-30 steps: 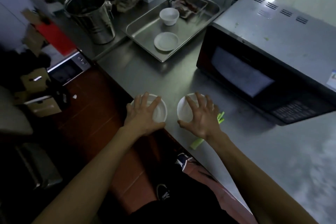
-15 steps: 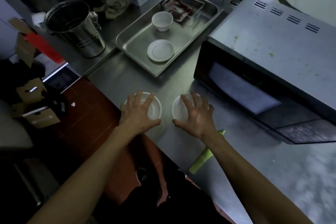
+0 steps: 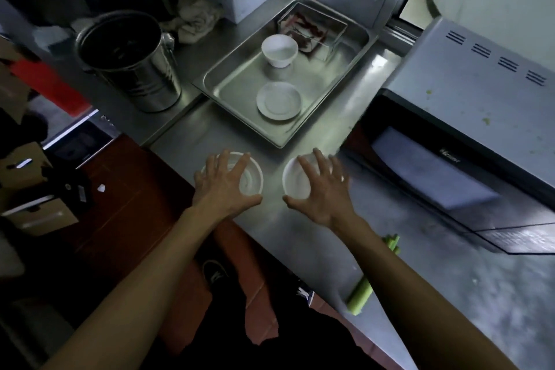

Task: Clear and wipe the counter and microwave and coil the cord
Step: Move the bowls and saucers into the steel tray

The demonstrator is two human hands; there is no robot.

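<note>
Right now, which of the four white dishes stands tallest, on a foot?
The small footed bowl at the far end of the steel tray. The saucer beside it lies flat, and the two dishes under the hands on the counter are shallow.

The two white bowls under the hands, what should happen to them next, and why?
Probably lift both and set them in the tray. Each hand, left and right, has its fingers spread over a bowl, left and right, on the counter. The tray already holds a white bowl and a saucer.
</note>
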